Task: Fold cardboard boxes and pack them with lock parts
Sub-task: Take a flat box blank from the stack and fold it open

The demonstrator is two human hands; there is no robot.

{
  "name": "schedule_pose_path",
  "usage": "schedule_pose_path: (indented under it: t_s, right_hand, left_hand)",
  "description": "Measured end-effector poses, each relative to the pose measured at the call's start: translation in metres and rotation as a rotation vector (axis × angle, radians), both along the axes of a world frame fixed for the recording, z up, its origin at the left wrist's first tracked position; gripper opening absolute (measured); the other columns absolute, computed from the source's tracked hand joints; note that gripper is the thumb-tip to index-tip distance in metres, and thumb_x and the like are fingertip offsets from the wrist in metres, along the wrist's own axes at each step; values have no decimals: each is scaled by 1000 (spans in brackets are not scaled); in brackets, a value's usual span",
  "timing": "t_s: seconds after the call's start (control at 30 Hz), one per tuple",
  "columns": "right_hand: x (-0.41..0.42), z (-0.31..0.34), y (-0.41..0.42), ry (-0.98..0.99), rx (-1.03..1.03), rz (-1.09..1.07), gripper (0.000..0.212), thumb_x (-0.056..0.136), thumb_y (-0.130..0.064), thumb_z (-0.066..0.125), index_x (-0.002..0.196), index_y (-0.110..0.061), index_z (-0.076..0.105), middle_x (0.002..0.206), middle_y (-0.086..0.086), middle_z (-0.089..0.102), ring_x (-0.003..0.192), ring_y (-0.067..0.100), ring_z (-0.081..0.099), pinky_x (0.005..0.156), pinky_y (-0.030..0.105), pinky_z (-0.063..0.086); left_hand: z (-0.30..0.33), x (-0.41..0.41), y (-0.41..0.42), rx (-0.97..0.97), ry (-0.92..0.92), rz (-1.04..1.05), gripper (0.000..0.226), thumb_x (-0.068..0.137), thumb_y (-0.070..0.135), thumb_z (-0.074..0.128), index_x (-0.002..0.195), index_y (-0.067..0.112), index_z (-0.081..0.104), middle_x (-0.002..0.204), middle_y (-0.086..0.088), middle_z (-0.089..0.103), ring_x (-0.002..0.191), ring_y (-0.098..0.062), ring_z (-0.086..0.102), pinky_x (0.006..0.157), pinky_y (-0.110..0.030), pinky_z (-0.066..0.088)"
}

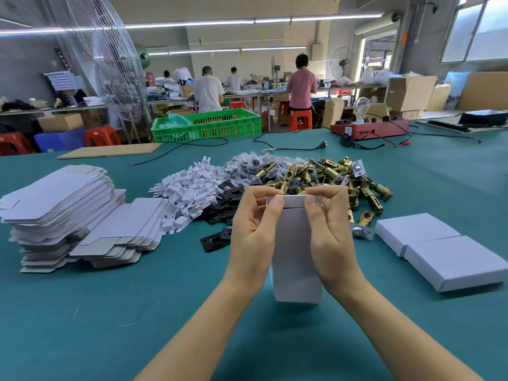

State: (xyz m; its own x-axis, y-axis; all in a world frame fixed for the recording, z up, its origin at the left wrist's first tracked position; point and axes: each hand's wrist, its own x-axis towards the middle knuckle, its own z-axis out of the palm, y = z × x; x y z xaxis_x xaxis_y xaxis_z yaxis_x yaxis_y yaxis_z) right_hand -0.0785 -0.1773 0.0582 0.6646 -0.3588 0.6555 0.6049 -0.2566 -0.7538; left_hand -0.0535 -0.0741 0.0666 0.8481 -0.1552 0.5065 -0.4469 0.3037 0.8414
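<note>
L hand (254,229) & R hand (328,229) grip box (295,257) upright, thumbs pinching top flap; latches (324,174) at 12, blanks (63,213) at 9.

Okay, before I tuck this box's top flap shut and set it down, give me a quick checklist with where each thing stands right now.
1. Both hands on the box: ok. The left hand and right hand hold the white box upright, thumbs pressing the top flap.
2. Flap fully tucked: cannot tell; a seam shows under the flap.
3. Lock parts inside: cannot tell, the box hides its contents.
4. Bottom end closed: cannot tell from this view.
5. Place to set it: ok. Two finished boxes lie at right, with bare green table before them.
6. Supplies in reach: ok. Flat blanks at left, brass latches behind the box.
</note>
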Motion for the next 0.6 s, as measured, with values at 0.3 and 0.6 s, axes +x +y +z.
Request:
schedule_pose_path:
  t_s: [0.3,0.6]
  right_hand:
    - [-2,5,-9,8,32,41,8,94,-23,40,92,-25,47,94,15,56,83,33,52,68,36,45]
    - [-2,6,-10,14,35,76,6,94,-27,45,91,-23,49,87,18,58,77,36,56,66,47,45]
  left_hand:
    - [-3,0,-1,2,-16,-99,9,91,23,57,85,22,63,85,-2,62,76,-13,54,66,-27,46]
    - [-16,-1,-3,160,-139,-41,21,88,23,63,108,28,57,105,-4,63,93,-14,60,79,-29,53]
